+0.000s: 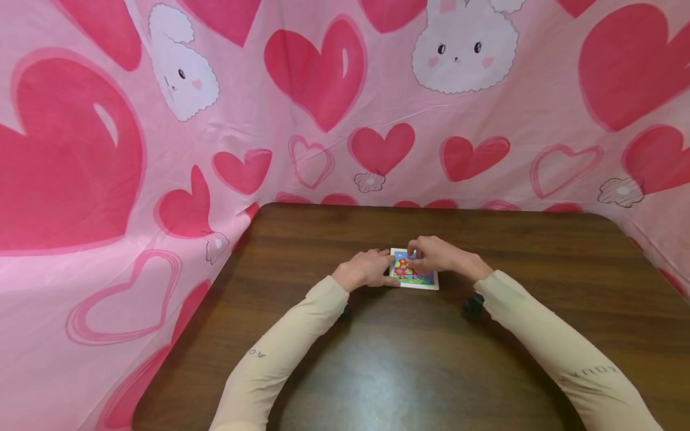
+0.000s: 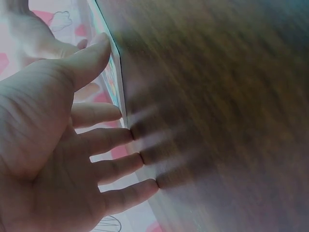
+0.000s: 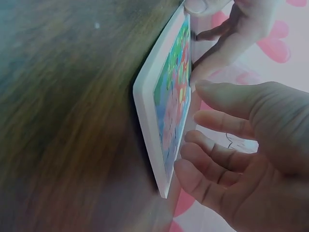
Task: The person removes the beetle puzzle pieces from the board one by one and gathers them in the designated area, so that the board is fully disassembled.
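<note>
The picture [image 1: 404,272] lies on the bench [image 1: 377,359] between the left hand [image 1: 368,268] and the right hand [image 1: 438,254]. The left one's fingers are nearly straight and spread, thumb and forefinger at the picture's rim. The right one bends loosely over the picture, thumb and fingers apart.

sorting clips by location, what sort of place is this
Perhaps an indoor activity corner: pink heart-patterned cloth hangs behind a brown wood-grain table bearing a small, flat, colourful picture with a white border.
</note>
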Motion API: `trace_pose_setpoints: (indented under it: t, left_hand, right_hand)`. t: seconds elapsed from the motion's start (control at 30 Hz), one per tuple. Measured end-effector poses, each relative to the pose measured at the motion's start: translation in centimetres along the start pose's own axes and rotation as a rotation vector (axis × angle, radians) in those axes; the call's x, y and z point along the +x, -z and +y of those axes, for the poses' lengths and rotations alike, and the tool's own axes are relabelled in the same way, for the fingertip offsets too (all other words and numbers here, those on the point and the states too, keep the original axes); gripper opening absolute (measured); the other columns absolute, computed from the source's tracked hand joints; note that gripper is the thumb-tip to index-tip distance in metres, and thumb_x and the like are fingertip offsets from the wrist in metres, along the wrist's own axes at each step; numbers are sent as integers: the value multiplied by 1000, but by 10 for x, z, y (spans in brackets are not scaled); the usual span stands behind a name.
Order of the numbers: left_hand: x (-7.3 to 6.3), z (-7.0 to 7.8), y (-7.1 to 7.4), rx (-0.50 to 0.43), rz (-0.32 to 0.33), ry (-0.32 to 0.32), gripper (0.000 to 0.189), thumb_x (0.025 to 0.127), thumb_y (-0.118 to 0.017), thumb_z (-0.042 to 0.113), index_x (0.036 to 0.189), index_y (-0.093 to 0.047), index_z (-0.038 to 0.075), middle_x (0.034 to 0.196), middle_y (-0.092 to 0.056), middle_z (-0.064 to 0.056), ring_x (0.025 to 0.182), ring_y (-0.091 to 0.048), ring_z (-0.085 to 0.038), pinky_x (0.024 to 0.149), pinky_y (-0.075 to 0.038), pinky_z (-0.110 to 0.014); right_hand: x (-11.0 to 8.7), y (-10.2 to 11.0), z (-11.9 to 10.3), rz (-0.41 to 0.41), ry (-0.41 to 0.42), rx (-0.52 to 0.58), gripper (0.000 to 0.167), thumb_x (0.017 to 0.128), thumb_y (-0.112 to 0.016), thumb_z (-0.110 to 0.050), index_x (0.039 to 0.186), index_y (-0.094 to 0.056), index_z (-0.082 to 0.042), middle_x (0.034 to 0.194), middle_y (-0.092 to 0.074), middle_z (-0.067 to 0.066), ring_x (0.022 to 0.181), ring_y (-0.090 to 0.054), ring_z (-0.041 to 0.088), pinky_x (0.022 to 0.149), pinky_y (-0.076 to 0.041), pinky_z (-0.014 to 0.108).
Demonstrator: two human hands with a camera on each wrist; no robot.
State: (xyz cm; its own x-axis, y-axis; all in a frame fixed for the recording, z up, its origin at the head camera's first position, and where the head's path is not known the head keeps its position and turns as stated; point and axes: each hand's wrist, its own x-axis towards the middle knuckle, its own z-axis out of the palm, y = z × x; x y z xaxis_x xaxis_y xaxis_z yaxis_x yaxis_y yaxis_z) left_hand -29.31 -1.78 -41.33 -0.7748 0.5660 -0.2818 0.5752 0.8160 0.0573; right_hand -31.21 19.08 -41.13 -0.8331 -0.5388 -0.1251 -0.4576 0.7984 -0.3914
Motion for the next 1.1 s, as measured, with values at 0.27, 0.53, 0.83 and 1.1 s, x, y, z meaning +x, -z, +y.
trace_pose_setpoints:
  t: [0.27,0.53,0.83,1.1]
  left_hand:
    - [0,-2,-2,14,24,-7,79,87,-58,65,148,-43,19,156,-41,-5,139,-44,-27,110,-42,-46]
    - [2,-3,-4,18,42,-11,78,86,-59,66,146,-45,17,148,-50,-5,133,-49,-25,105,-45,-44]
    - [1,-4,-4,2,51,-25,78,86,-59,66,143,-47,15,137,-59,-6,124,-55,-24,102,-48,-43]
    - [1,-5,-2,-4,42,-22,76,86,-59,66,141,-48,15,139,-57,-6,128,-53,-25,104,-47,-43]
  right_hand:
    - [12,-3,-1,-6,16,14,28,90,-72,-26,111,-66,-8,96,-64,7,83,-59,18,75,-56,33]
    - [18,-6,1,11,11,47,32,90,-71,-24,115,-65,-5,95,-66,8,79,-59,18,72,-55,32]
    - [18,-11,-2,25,-26,77,36,91,-70,-21,121,-66,-2,109,-66,13,95,-58,24,91,-53,44]
    - [22,-14,-7,30,14,22,33,90,-71,-21,114,-66,1,103,-69,12,86,-60,20,88,-53,42]
